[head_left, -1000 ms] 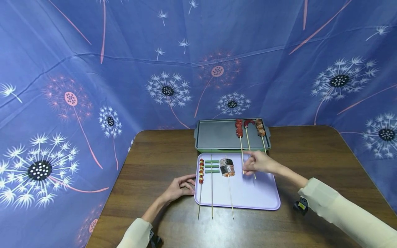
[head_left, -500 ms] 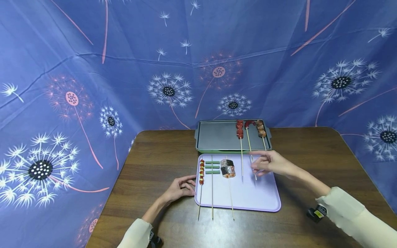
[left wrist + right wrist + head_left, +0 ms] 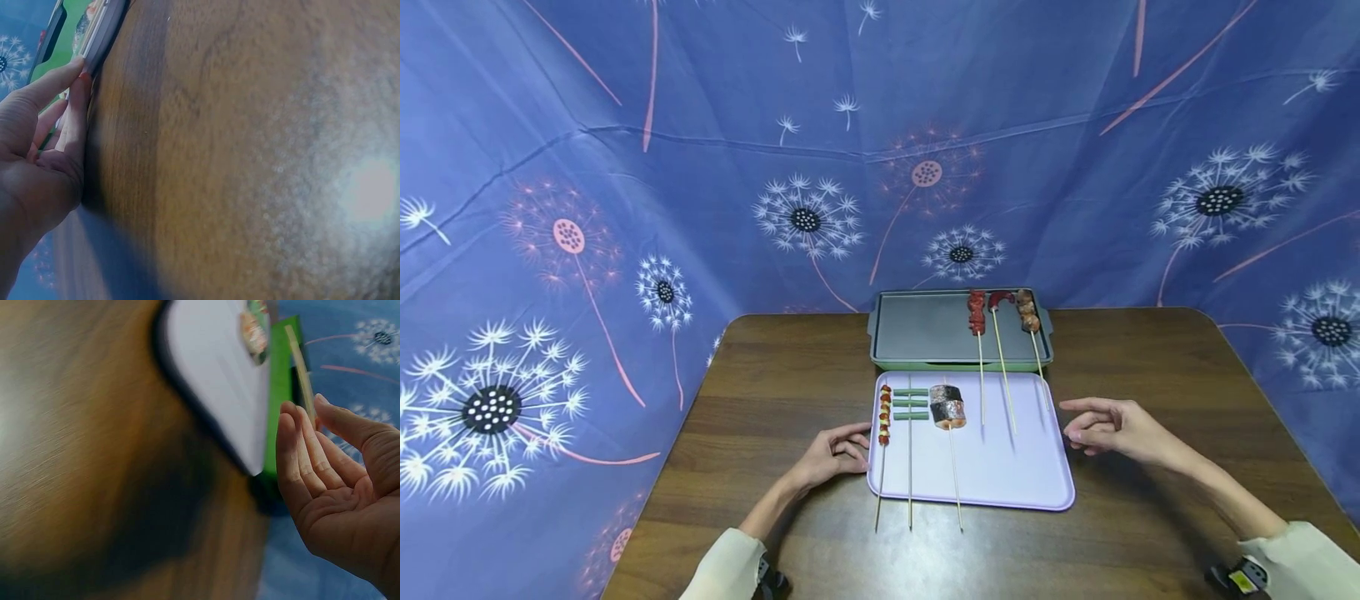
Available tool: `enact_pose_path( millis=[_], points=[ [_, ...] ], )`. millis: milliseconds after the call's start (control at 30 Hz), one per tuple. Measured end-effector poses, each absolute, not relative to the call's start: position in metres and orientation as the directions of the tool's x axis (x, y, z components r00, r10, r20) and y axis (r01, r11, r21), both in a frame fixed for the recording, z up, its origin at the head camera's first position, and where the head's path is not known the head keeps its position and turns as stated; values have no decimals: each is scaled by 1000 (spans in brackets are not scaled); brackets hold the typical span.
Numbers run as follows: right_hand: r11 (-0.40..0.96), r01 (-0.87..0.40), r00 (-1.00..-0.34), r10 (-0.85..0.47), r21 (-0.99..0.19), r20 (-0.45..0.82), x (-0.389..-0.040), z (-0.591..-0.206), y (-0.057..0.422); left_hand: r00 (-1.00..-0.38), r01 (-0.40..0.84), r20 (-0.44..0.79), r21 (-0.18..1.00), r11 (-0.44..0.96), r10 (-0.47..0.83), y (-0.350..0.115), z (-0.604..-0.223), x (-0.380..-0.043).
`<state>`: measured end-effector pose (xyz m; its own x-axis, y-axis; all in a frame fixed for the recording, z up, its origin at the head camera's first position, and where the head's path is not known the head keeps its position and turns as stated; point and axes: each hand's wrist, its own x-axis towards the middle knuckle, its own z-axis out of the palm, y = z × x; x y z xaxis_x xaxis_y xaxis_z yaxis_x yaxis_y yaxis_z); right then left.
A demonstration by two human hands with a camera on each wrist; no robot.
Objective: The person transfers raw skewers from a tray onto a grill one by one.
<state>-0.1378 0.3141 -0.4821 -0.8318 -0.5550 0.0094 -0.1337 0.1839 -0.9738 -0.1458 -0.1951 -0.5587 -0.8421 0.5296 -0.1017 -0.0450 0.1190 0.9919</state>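
Note:
A lilac tray lies on the table. At its left edge my left hand holds the rim, thumb and finger meeting there in the left wrist view. On the tray lie a red-and-yellow skewer, a green-stick skewer and a fish skewer. Behind it, a grill pan carries a red meat skewer, a curled dark-red skewer and a browned meat skewer, their sticks reaching over the tray. Right of the tray, my right hand is apart from the sticks, fingers loosely bent, holding nothing.
The brown wooden table extends around the tray and pan. A blue dandelion-print cloth hangs behind and at the sides. The left part of the pan shows bare grey surface.
My right hand has let go of the skewer sticks over the tray and moved right, past the tray's edge. My left hand keeps its place at the tray's left rim.

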Motion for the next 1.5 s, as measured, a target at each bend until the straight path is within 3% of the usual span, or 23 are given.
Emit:
enact_pose_path(
  millis=[367,633,900,1333,1500],
  points=[
    [244,-258,-849,-519,-935,99,-131,-538,324,-851,-60,-111,992,115,513,-193,-560,-143],
    [264,-304,-859,-490,-916,144,-128,-549,320,-875,-179,-225,973,145,429,-192,-551,-119],
    [278,-316,-864,-480,-907,153,-125,-551,319,-906,-32,-141,963,266,400,-182,-535,-97],
    [174,-139,-856,-516,-975,30,-129,-550,324,-827,-142,-217,973,181,518,-172,-533,-81],
    [190,-62,-856,-515,-980,-46,-131,-546,325,-813,-191,-262,963,188,520,-169,-533,-79]
  ],
)
